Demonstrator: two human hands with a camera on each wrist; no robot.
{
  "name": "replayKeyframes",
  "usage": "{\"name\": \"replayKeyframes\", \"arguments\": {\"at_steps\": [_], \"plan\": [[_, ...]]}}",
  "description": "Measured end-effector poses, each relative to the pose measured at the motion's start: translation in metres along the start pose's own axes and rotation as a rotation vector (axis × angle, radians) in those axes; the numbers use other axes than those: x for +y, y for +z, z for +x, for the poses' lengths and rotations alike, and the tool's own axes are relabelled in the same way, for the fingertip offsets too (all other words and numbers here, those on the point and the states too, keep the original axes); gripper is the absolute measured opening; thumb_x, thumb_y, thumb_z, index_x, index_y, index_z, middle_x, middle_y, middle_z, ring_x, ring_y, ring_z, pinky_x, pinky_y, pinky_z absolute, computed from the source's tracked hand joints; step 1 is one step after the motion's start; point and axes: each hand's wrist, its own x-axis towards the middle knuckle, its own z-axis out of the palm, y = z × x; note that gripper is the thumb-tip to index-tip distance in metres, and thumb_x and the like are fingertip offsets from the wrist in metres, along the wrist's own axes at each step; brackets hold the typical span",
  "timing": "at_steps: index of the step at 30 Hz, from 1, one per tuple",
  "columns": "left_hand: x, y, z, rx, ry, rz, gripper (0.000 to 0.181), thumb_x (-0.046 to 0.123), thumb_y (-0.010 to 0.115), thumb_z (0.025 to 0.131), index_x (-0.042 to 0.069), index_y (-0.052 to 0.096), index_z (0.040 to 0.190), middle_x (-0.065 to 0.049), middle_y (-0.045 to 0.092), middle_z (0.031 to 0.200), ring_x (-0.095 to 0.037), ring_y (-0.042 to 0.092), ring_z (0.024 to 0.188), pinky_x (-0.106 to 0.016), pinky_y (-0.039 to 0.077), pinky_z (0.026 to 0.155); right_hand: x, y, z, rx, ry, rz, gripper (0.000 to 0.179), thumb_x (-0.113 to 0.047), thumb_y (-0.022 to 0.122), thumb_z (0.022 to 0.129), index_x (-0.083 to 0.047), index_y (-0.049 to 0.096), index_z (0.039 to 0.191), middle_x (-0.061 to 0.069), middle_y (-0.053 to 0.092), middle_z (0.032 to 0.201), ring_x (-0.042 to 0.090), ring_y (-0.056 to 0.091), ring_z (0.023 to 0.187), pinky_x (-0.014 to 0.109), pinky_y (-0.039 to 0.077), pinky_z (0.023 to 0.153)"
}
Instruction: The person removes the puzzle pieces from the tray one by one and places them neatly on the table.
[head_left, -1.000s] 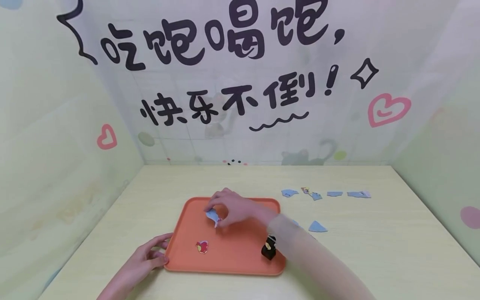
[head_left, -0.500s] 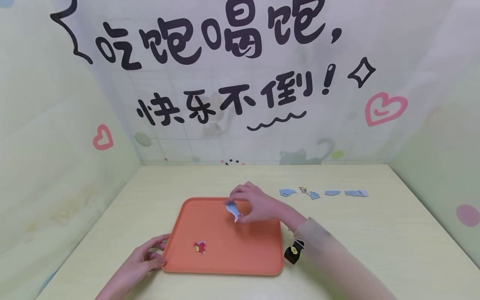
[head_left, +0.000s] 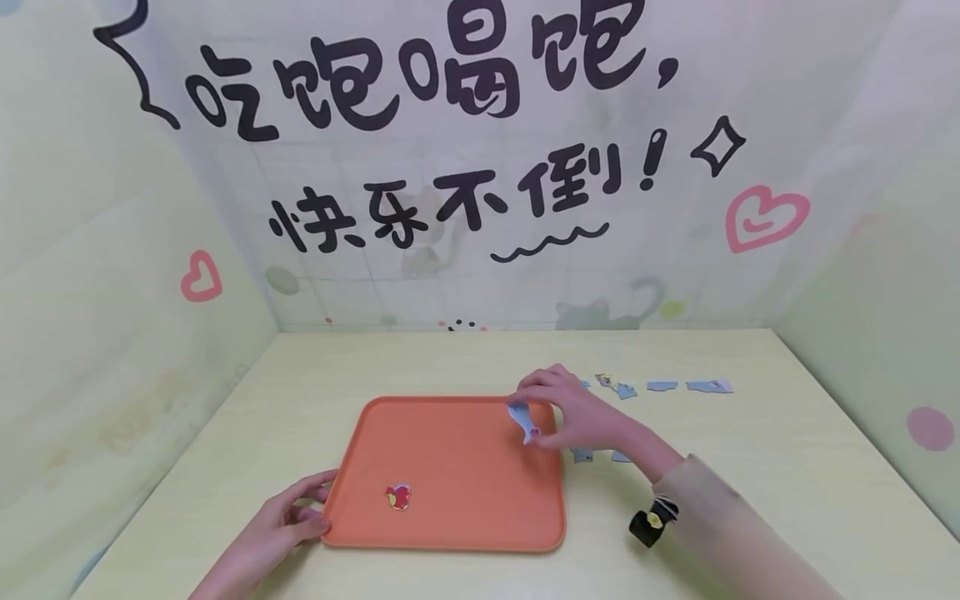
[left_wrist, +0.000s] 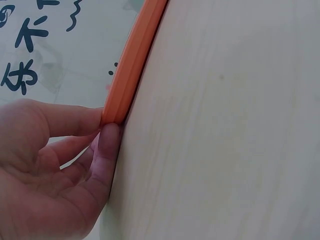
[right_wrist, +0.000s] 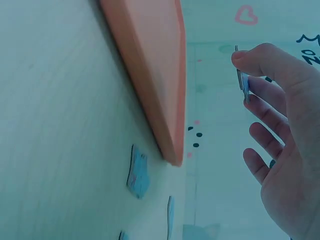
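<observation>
In the head view my right hand (head_left: 581,410) pinches a light blue puzzle piece (head_left: 522,422) with a pinkish end, above the right side of the orange tray (head_left: 450,467). The right wrist view shows this piece (right_wrist: 243,82) edge-on between thumb and fingertips, apart from the tray wall. My left hand (head_left: 288,515) grips the tray's left edge near its front corner. In the left wrist view, the thumb and a finger of this hand (left_wrist: 55,165) lie on the orange rim (left_wrist: 131,65). On the tray lies a small red puzzle piece (head_left: 398,497), front left.
Several blue pieces lie right of the tray: a back row with one blue piece (head_left: 662,386) and another with a pale end (head_left: 708,386), and a blue piece (head_left: 582,456) partly behind the right hand. A black device (head_left: 652,523) sits at the right wrist. Printed walls surround the table.
My right hand has moved right across the tray with the blue puzzle piece, from its middle to its right side. My left hand keeps its grip on the tray; the red piece lies still.
</observation>
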Motion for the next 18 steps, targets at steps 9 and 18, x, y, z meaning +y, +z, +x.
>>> {"name": "replayKeyframes", "arguments": {"at_steps": [9, 18], "plan": [[0.002, 0.001, 0.002, 0.017, -0.056, 0.019, 0.069, 0.005, 0.067, 0.088, 0.01, 0.039, 0.151, -0.014, 0.051, 0.13, -0.012, 0.059, 0.089, -0.024, 0.049, 0.07, 0.028, -0.017, -0.054, 0.041, 0.07, -0.003, 0.049, -0.02, 0.083, 0.075, -0.022, 0.066, 0.122, -0.008, 0.059, 0.124, 0.019, 0.045, 0.119, 0.046, 0.042, 0.098], [0.005, 0.002, 0.001, 0.012, -0.069, 0.019, 0.069, 0.006, 0.067, 0.088, 0.011, 0.039, 0.151, -0.014, 0.049, 0.131, -0.012, 0.059, 0.09, -0.024, 0.047, 0.068, 0.054, -0.031, -0.103, 0.087, 0.142, -0.062, 0.051, -0.015, 0.085, 0.072, -0.022, 0.067, 0.12, -0.009, 0.061, 0.122, 0.01, 0.043, 0.112, 0.038, 0.044, 0.091]]}}
